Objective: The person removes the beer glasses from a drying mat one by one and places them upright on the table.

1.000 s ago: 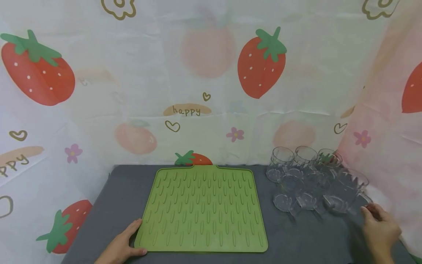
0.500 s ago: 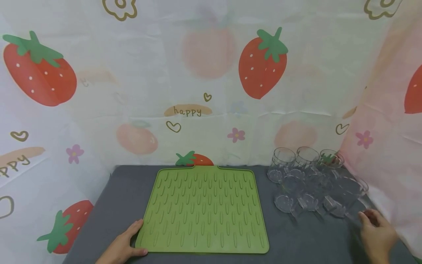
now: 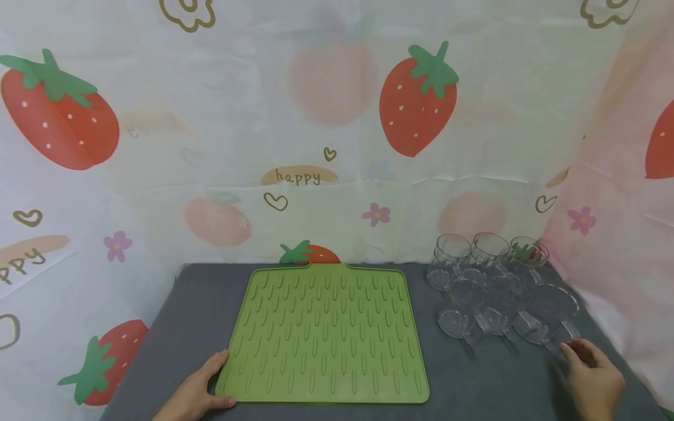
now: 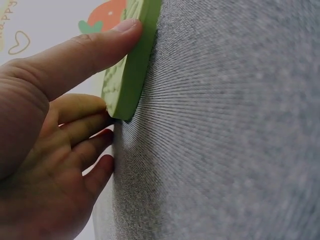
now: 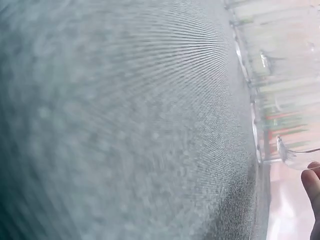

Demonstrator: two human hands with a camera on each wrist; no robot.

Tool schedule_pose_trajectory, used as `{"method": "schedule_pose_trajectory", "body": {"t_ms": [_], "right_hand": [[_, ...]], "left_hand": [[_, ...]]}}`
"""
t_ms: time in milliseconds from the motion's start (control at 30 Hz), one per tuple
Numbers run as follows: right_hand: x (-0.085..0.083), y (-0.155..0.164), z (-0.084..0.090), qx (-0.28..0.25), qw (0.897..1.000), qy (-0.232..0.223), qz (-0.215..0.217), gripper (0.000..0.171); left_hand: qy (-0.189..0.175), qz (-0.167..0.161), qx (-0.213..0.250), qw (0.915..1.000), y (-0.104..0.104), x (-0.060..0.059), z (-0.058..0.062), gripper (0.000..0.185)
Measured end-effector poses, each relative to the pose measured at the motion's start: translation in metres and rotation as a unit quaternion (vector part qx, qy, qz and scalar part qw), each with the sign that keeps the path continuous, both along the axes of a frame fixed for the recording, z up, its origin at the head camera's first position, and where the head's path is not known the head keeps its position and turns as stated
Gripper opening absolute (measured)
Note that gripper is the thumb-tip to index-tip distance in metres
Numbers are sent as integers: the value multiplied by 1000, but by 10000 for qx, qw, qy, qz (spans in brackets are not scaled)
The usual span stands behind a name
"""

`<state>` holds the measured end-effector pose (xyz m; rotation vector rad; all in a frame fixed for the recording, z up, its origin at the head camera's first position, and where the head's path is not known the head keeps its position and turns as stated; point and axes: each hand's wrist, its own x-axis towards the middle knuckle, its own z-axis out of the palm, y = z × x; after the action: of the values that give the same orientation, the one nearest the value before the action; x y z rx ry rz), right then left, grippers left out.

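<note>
left hand [image 3: 193,396] rests at the near left corner of the green ridged mat [image 3: 325,336], thumb laid along the mat's top edge, fingers straight against its side and the grey counter [image 3: 184,327]; relaxed, gripping nothing. wrist view shows the thumb [image 4: 95,47] flat on the mat's rim [image 4: 131,70], other fingers beside the corner. mat lies flat at the counter's centre, its far edge notched near the backdrop. right hand [image 3: 595,383] sits low at the right, fingertips touching the handle of the nearest clear cup [image 3: 547,313], which is tilted on its side; whether the fingers pinch the handle or only touch it, cannot tell. cluster of clear cups [image 3: 487,280] stands just right of the mat, some upright at the back, some tipped in front. strawberry-print cloth [image 3: 326,134] hangs behind and at both sides.
</note>
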<state>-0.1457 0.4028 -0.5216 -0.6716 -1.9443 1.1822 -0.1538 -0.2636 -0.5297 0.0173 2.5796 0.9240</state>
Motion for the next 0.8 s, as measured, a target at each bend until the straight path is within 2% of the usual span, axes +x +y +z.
{"method": "schedule_pose_trajectory", "body": {"t_ms": [333, 467, 600, 733, 800], "right_hand": [[0, -5, -3, -20, 10000, 13, 23, 24], [5, -3, -2, 24, 9992, -410, -7, 15], [14, 0, 1, 57, 9963, -862, -19, 21], [21, 4, 4, -69, 9992, -373, -158, 40], [21, 6, 7, -222, 9990, -67, -381, 47]], "left_hand": [[-45, -18, 26, 10000, -2, 0, 1, 107], [-118, -4, 26, 9999, -2, 0, 2, 109], [-166, 1, 74, 9998, -2, 2, 2, 111], [-256, 61, 77, 9996, 0, 2, 3, 112], [-274, 97, 81, 9995, 1, 0, 3, 114]]}}
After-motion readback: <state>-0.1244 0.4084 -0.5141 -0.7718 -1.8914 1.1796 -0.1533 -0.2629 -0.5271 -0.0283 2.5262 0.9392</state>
